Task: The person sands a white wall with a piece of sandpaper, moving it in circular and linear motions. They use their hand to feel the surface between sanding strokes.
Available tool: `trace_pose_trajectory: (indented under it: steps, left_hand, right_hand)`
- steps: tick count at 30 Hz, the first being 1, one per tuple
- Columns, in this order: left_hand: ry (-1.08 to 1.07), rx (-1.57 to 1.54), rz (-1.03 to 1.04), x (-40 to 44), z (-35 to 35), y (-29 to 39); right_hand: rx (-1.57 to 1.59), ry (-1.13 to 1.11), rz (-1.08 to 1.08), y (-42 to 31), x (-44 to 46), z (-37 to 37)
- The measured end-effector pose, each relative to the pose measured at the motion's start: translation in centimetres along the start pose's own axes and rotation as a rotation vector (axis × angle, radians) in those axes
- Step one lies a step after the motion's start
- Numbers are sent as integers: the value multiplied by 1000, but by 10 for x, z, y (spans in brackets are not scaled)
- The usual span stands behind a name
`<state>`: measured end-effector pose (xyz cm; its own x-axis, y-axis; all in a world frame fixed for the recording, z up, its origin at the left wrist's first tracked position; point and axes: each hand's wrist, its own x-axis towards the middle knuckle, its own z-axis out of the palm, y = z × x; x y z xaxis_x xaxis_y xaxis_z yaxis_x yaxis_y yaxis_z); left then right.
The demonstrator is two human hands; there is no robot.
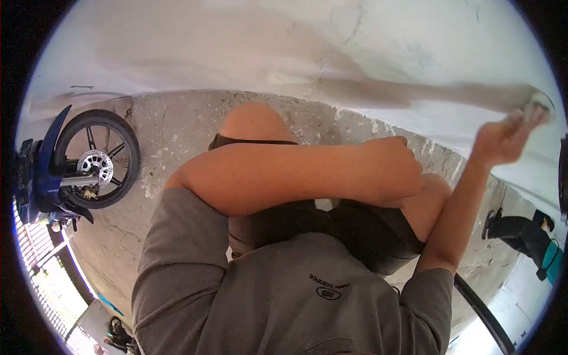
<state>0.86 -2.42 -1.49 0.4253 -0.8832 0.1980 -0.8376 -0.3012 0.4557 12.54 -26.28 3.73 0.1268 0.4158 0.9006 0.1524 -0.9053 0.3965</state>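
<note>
My left hand (393,171) is curled into a fist near my right knee, its forearm lying across my lap. Nothing sticks out of that fist. At the far right my right hand (506,139) reaches up to the white wall (236,47). Its fingers are bent around a small pale thing (538,103) at the wall's surface, too blurred for me to name. My arm throws a long shadow along the wall beside it.
A motorcycle's front wheel (97,158) with a brake disc stands at the left. The worn concrete floor (171,124) has white specks along the wall's foot. A person in dark trousers (515,231) is at the right. A black bar (482,310) slants at lower right.
</note>
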Motion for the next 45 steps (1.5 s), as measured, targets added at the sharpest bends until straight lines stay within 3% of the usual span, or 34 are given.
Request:
trace_pose_trajectory:
  steps: [4, 6, 8, 14, 17, 18, 21, 24, 26, 29, 32, 35, 39, 41, 43, 45]
  left_hand:
    - [6, -29, 1, -4, -2, 2]
    - [35, -55, 30, -3, -1, 3]
    - [-11, -35, 22, -3, -1, 3]
    - [-28, -47, 19, -2, -8, 0]
    - [-15, -26, 19, -3, -3, 2]
    - [-16, -27, 29, -2, -2, 2]
    - [-18, -45, 12, -1, -4, 1]
    - [-83, -52, 15, -2, -7, 2]
    - [-40, -36, 14, -2, -5, 3]
    - [-63, -43, 15, -1, 1, 1]
    - [-56, -27, 20, -2, -2, -1]
    - [0, -10, 27, -5, -3, 3]
    - [-70, -54, 39, -3, -6, 5]
    - [-104, -125, 15, -5, -13, 6]
    - [-87, -109, 11, -9, -17, 7]
    - [-79, -101, 15, -10, -14, 10]
  right_hand:
    - [146, -131, 562, 15, 6, -2]
    - [-134, -145, 358, -9, 7, 0]
    - [333, 18, 107, -37, 6, 1]
    - [265, 145, 223, 12, 15, 11]
    - [133, -36, 157, -30, 4, 2]
    - [424, 4, 5, -31, 0, 6]
    - [279, 33, 177, -8, 13, 3]
    - [288, -115, 592, 5, 14, -5]
    - [171, -74, 415, -29, 11, 0]
    - [319, 10, 40, -47, 16, 2]
    - [161, 123, 154, -4, 22, 10]
    - [162, 34, 224, -19, 14, 6]
    - [350, -84, 42, -49, 11, -4]
    - [361, 27, 100, -23, 13, 3]
    - [325, 30, 376, -7, 22, -1]
    - [309, 128, 268, -12, 16, 14]
